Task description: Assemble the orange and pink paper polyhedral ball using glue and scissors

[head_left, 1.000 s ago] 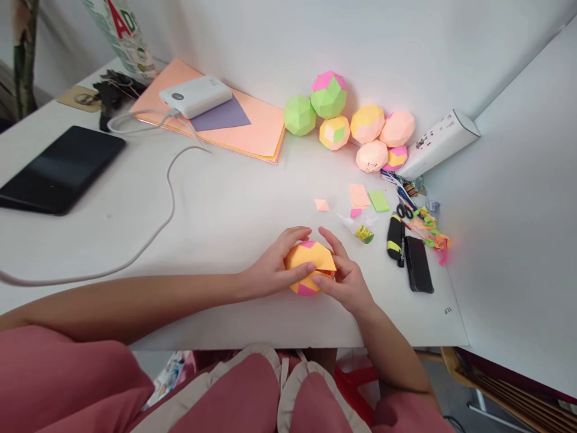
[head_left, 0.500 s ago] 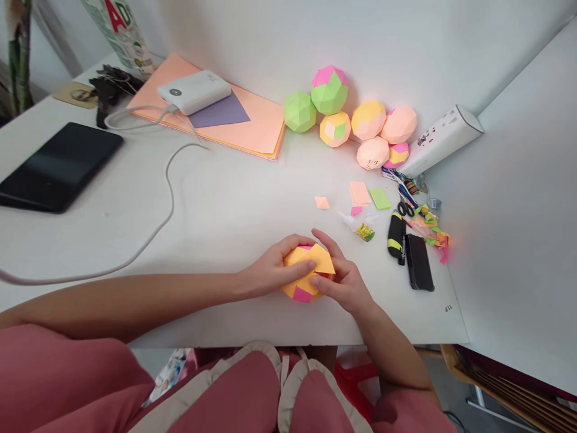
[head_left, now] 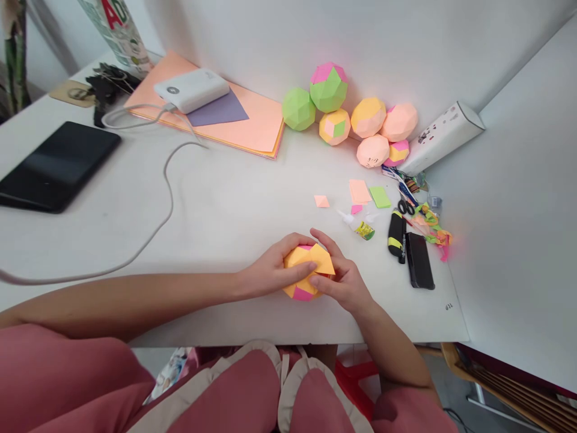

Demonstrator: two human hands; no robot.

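Observation:
An orange and pink faceted paper ball (head_left: 303, 293) is held between both hands near the table's front edge. My left hand (head_left: 282, 264) wraps round its left side, thumb lying across the top. From the right, my right hand (head_left: 342, 278) grips the ball, its thumb beside a dark gap and its index finger raised behind. A pointed orange flap (head_left: 323, 260) stands out at the upper right of the ball. Beyond the hands lie a small peach paper piece (head_left: 321, 201), peach sheets (head_left: 359, 191), green sheets (head_left: 380, 196) and a glue bottle (head_left: 363, 228).
Several finished paper balls (head_left: 329, 88) stand along the wall. At right are scissors (head_left: 406, 207), a cutter (head_left: 396, 234), a black phone (head_left: 419, 261) and a white box (head_left: 444, 137). A power bank (head_left: 192, 90), its cable (head_left: 169, 180) and a black tablet (head_left: 58, 165) occupy the left.

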